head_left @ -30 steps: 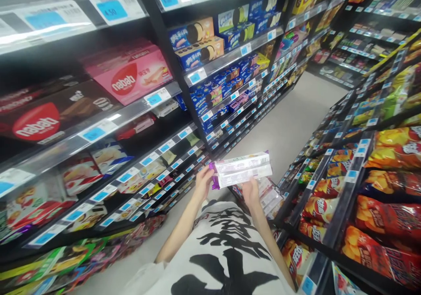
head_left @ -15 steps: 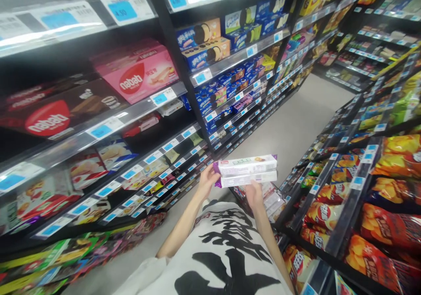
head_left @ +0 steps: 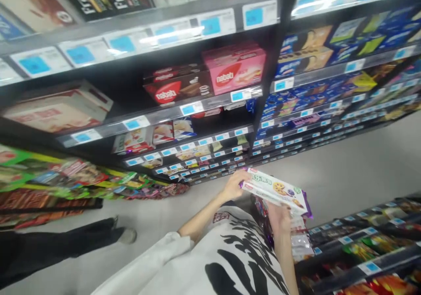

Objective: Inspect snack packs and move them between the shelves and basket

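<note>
In front of my chest is a pair of long white cookie packs (head_left: pixel 276 190) with purple ends, one lying against the other. Their printed faces, with a cookie picture, point upward. My left hand (head_left: pixel 234 184) is closed on the left end of the packs. From below, my right hand (head_left: pixel 279 218) grips the near edge; its fingertips are partly hidden behind the packs. Below my right forearm, clear and red wrapped packages (head_left: pixel 300 238) show in part, in a dark holder beside my body.
Shelves ahead carry a pink nabati box (head_left: pixel 233 69), a brown nabati box (head_left: pixel 177 86) and blue cookie boxes (head_left: pixel 296 97). At lower left, another person's legs (head_left: pixel 75 242) stand on the grey floor (head_left: pixel 148 229). Another snack shelf (head_left: pixel 365 251) runs along the lower right.
My view has swung left, bringing more of the left shelves and a person's legs into sight. The packs have turned, so the cookie picture now shows. Both hands still hold them.
</note>
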The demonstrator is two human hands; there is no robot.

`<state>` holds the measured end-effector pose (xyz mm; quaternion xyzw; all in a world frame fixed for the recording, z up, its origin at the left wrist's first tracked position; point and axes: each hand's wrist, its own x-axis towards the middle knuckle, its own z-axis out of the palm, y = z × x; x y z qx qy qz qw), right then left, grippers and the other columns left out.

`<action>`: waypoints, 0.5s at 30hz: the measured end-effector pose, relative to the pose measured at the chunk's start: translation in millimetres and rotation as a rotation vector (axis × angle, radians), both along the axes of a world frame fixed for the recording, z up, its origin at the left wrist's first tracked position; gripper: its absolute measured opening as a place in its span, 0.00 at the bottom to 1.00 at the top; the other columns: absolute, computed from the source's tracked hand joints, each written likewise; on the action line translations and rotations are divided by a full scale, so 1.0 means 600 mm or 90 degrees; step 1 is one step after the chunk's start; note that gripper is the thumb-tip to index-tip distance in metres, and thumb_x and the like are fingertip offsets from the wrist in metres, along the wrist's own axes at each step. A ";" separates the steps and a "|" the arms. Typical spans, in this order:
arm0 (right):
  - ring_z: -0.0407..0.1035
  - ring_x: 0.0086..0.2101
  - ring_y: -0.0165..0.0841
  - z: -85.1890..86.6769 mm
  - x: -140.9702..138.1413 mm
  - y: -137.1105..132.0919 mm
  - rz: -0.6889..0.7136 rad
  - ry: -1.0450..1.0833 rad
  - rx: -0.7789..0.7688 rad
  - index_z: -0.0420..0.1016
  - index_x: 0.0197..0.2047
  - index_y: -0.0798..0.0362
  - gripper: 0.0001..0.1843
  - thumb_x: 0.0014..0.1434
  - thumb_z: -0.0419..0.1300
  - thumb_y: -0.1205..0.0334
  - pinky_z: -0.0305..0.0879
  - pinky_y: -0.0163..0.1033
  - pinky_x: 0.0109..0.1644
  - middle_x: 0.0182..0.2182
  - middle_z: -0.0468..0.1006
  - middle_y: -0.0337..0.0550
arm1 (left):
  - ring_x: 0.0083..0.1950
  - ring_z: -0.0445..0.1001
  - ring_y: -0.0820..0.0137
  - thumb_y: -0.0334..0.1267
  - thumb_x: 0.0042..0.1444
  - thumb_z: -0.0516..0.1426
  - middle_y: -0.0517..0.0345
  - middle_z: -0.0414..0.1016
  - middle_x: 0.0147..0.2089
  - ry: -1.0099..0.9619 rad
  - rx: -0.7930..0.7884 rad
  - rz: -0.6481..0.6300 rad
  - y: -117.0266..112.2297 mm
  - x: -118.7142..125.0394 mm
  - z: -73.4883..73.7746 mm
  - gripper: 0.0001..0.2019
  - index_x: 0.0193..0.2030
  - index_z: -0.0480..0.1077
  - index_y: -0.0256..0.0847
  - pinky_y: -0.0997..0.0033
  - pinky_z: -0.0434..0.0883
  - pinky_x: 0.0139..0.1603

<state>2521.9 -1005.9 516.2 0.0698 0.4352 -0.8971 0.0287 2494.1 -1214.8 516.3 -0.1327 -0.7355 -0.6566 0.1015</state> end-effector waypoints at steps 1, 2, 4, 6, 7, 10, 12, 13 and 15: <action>0.59 0.67 0.52 0.000 -0.004 -0.007 0.006 -0.001 -0.011 0.67 0.66 0.44 0.46 0.49 0.68 0.35 0.54 0.69 0.69 0.68 0.63 0.50 | 0.55 0.75 0.56 0.31 0.51 0.64 0.48 0.79 0.44 -0.010 -0.015 -0.017 -0.012 0.005 -0.005 0.06 0.35 0.75 0.44 0.42 0.58 0.68; 0.59 0.67 0.52 -0.001 -0.009 -0.013 0.003 -0.011 -0.020 0.68 0.66 0.44 0.45 0.50 0.66 0.32 0.54 0.69 0.69 0.68 0.64 0.50 | 0.57 0.74 0.55 0.29 0.51 0.63 0.49 0.79 0.46 -0.019 -0.026 -0.034 -0.023 0.010 -0.010 0.07 0.35 0.75 0.45 0.41 0.56 0.70; 0.61 0.66 0.49 -0.002 -0.019 -0.028 -0.019 -0.050 -0.019 0.69 0.65 0.43 0.37 0.56 0.62 0.37 0.55 0.68 0.70 0.67 0.66 0.47 | 0.60 0.72 0.55 0.28 0.51 0.62 0.48 0.79 0.49 -0.028 -0.028 -0.019 -0.039 0.023 -0.019 0.09 0.37 0.76 0.46 0.41 0.54 0.71; 0.62 0.65 0.46 -0.002 -0.028 -0.045 -0.038 -0.079 -0.014 0.68 0.65 0.43 0.30 0.60 0.59 0.48 0.56 0.65 0.70 0.67 0.67 0.44 | 0.64 0.68 0.55 0.28 0.50 0.62 0.46 0.76 0.55 -0.036 0.014 0.082 -0.046 0.035 -0.025 0.11 0.40 0.76 0.46 0.42 0.53 0.72; 0.62 0.65 0.45 -0.001 -0.032 -0.055 -0.039 -0.081 -0.015 0.67 0.66 0.43 0.30 0.60 0.58 0.52 0.57 0.64 0.70 0.67 0.66 0.42 | 0.66 0.65 0.55 0.30 0.49 0.63 0.45 0.73 0.59 -0.048 0.061 0.156 -0.048 0.040 -0.027 0.14 0.44 0.76 0.46 0.43 0.53 0.72; 0.62 0.66 0.45 0.008 -0.040 -0.096 -0.028 -0.051 -0.009 0.65 0.68 0.44 0.31 0.61 0.56 0.54 0.59 0.64 0.69 0.67 0.67 0.42 | 0.66 0.65 0.52 0.33 0.45 0.67 0.45 0.68 0.64 -0.170 0.328 0.298 -0.055 0.055 -0.023 0.28 0.55 0.70 0.46 0.42 0.60 0.68; 0.62 0.65 0.46 0.013 -0.042 -0.132 -0.003 -0.032 0.017 0.64 0.68 0.44 0.33 0.60 0.57 0.54 0.60 0.64 0.68 0.66 0.68 0.43 | 0.60 0.70 0.51 0.37 0.45 0.65 0.46 0.72 0.58 -0.300 0.569 0.233 -0.065 0.066 -0.016 0.25 0.52 0.69 0.44 0.39 0.66 0.62; 0.62 0.65 0.46 0.014 -0.041 -0.152 0.017 -0.027 0.034 0.64 0.68 0.45 0.33 0.60 0.58 0.53 0.60 0.65 0.68 0.65 0.68 0.44 | 0.57 0.73 0.51 0.39 0.47 0.65 0.47 0.74 0.55 -0.351 0.667 0.173 -0.073 0.073 -0.011 0.21 0.49 0.70 0.43 0.38 0.69 0.59; 0.63 0.65 0.47 0.008 -0.037 -0.192 0.083 -0.025 0.068 0.65 0.68 0.46 0.34 0.58 0.60 0.51 0.60 0.64 0.69 0.64 0.70 0.45 | 0.55 0.74 0.52 0.42 0.51 0.64 0.47 0.75 0.54 -0.388 0.767 0.111 -0.090 0.086 -0.004 0.16 0.46 0.70 0.42 0.39 0.72 0.56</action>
